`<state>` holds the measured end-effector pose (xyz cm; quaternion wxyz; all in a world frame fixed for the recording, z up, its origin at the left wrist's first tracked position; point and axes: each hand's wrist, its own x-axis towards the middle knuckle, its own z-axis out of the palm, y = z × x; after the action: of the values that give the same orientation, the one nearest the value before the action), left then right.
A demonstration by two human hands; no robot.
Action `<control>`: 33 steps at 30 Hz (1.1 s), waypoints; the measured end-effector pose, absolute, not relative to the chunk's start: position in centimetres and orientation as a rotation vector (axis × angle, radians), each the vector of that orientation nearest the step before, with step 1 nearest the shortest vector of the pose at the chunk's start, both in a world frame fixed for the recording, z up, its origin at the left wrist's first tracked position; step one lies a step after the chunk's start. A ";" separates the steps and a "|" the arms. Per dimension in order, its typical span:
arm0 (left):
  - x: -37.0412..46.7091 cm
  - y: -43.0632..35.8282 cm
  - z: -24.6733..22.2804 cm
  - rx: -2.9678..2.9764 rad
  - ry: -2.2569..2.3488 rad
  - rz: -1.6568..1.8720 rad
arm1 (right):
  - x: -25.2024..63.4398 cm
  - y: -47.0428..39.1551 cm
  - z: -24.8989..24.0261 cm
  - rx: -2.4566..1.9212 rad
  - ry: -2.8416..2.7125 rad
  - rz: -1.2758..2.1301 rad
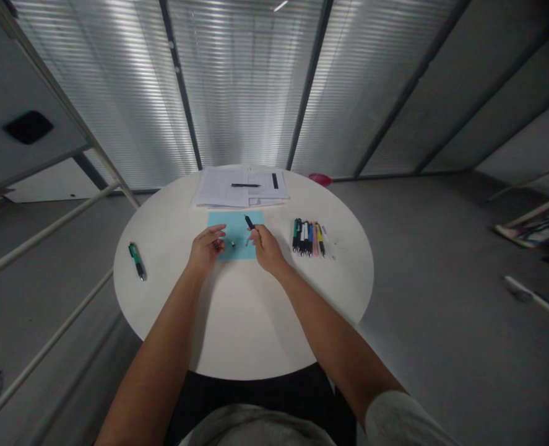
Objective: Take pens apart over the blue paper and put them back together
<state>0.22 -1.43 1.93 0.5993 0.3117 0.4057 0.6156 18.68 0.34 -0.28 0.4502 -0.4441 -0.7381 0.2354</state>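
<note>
On the round white table lies a light blue sheet (235,219), with both hands over its near part. My right hand (265,245) is closed on a dark pen part (249,222), which points up and away to the left. My left hand (206,249) is at the sheet's left edge, its fingers curled; a small dark thing shows at its fingertips, too small to name. Between the hands, a small metallic piece (233,244) rests on the sheet. Another small, pale piece (247,242) is beside my right fingers.
Several pens (309,238) lie in a row on the right of the table (246,322). A green and black pen (136,261) is at the left. Behind the sheet are papers (223,189) with a black pen (245,185) on them.
</note>
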 end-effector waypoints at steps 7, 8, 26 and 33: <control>0.2 -1.3 1.7 0.733 0.949 1.419 | 18.8 0.3 0.1 -1.282 -1.860 0.438; 0.2 -1.3 1.7 0.728 0.953 1.419 | 18.8 0.2 0.2 -1.324 -1.896 0.430; 0.3 -0.9 1.1 0.718 1.024 1.348 | 18.6 -0.2 0.9 -1.655 -2.303 0.167; 0.7 -1.1 1.2 0.809 1.072 1.339 | 18.5 0.5 -0.2 -1.533 -2.063 0.291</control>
<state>0.66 -1.08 1.19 0.5832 0.3465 0.4592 0.5735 18.54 0.55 -0.18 0.2738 -0.5701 -0.7670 0.1083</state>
